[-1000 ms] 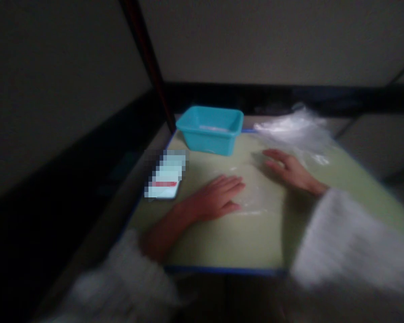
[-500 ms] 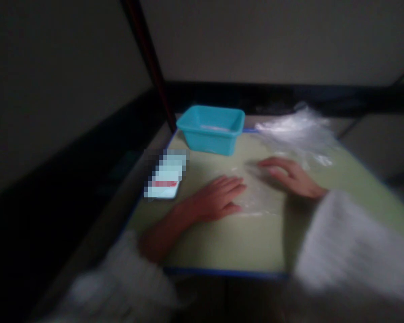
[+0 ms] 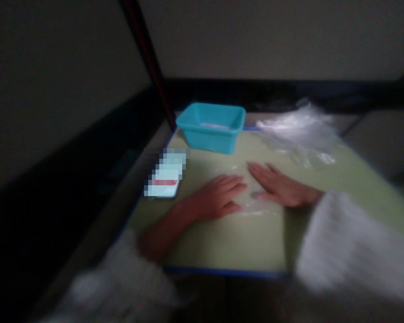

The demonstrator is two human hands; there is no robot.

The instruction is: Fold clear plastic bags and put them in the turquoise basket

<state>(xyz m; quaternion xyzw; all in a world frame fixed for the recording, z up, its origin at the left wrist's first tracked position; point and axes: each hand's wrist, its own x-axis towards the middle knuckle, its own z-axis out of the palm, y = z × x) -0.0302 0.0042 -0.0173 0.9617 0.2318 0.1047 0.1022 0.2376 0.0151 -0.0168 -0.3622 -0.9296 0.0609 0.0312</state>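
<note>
A clear plastic bag lies flat on the pale table, its edges showing as faint bright creases. My left hand rests on the bag's left part, palm down with the fingers stretched out to the right. On the right side of the bag, my right hand is also palm down, fingers extended and thumb apart. Neither hand grips anything. Both hands cover part of the bag, and the dim light blurs its outline.
A turquoise plastic basin stands at the back of the table, with something pale inside. Crumpled clear plastic bags are heaped at the back right. Along the left edge lies a phone with a lit, blurred screen. Walls rise behind and left.
My right hand has come down from a raised, curved pose and now lies flatter on the bag, fingers extended. The left hand stays in place.
</note>
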